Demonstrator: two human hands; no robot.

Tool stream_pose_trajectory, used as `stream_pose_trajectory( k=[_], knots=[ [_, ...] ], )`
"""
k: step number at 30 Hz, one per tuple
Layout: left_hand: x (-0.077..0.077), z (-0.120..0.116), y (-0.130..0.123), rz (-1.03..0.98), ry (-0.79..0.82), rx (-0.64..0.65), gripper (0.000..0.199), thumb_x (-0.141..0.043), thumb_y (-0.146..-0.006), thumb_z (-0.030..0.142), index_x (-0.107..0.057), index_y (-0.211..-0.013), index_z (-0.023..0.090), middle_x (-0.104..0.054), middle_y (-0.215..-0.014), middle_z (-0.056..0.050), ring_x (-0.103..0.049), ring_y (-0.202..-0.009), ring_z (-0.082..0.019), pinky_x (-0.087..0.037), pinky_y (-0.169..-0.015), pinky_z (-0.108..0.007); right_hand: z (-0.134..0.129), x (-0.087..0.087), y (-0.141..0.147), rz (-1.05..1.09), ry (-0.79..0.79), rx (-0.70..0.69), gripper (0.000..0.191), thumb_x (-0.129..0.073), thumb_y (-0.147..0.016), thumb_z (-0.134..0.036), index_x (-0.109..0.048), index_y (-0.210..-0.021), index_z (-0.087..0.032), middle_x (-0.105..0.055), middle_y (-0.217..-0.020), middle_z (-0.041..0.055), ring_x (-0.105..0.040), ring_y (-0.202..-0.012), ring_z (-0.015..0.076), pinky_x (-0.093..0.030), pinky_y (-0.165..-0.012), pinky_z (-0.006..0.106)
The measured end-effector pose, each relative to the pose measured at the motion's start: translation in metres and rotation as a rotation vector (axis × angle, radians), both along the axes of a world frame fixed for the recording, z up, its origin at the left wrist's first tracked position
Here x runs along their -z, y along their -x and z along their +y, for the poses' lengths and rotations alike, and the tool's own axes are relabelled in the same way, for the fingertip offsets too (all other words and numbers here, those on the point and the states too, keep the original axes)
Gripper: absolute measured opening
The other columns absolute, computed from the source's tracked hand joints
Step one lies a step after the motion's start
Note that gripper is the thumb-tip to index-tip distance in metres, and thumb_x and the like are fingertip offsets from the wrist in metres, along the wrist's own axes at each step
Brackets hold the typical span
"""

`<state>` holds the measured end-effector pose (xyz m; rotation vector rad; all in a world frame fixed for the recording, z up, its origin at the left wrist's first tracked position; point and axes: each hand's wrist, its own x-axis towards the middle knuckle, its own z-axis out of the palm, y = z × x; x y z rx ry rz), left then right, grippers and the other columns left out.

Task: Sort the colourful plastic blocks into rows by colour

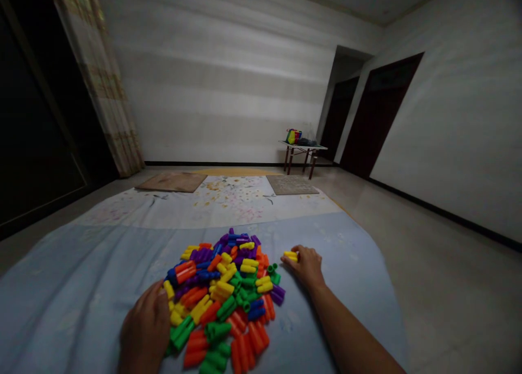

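A pile of plastic pieces (222, 290) in red-orange, yellow, green, blue and purple lies on the light blue cloth (326, 232). My right hand (306, 265) is just right of the pile, fingers closed on a yellow piece (290, 255). At the pile's left edge rests my left hand (147, 322), palm side hidden; its fingertips are beside a yellow piece (168, 290), and whether they grip anything cannot be made out.
Two flat mats, one brown (173, 182) and one grey (291, 185), lie at the cloth's far edge. Further back stands a small table (320, 147) with a colourful bag (293, 136) on it. A curtain (101, 86) hangs at the left.
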<state>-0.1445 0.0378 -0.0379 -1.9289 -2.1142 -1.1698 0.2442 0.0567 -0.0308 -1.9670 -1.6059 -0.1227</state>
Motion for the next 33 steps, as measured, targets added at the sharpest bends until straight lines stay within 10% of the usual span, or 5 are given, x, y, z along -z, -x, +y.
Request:
stream_pose_trajectory(
  k=[18,33],
  knots=[
    [-0.005,-0.007,-0.023,0.022,-0.144,-0.03,0.052,-0.022,-0.084,0.038,-0.058,-0.102,0.006,-0.06,-0.104,-0.019,-0.055,-0.098,-0.027,-0.042,-0.088,-0.039,0.001,0.009,-0.003,0.105,-0.067,0.012,0.034,-0.043,-0.081,-0.044,-0.065,-0.087,-0.018,-0.065,-0.088,0.0061,-0.053,-0.091,0.0207,-0.035,-0.081,0.032],
    [0.02,-0.003,0.0,-0.244,-0.018,0.056,0.049,-0.028,-0.08,0.042,-0.046,-0.115,0.013,-0.052,-0.117,-0.016,-0.047,-0.112,-0.027,-0.035,-0.1,-0.042,0.001,0.008,-0.004,0.318,-0.167,-0.124,0.036,-0.046,-0.08,-0.045,-0.063,-0.094,-0.016,-0.063,-0.094,0.0095,-0.056,-0.094,0.023,-0.042,-0.084,0.037]
  ],
)
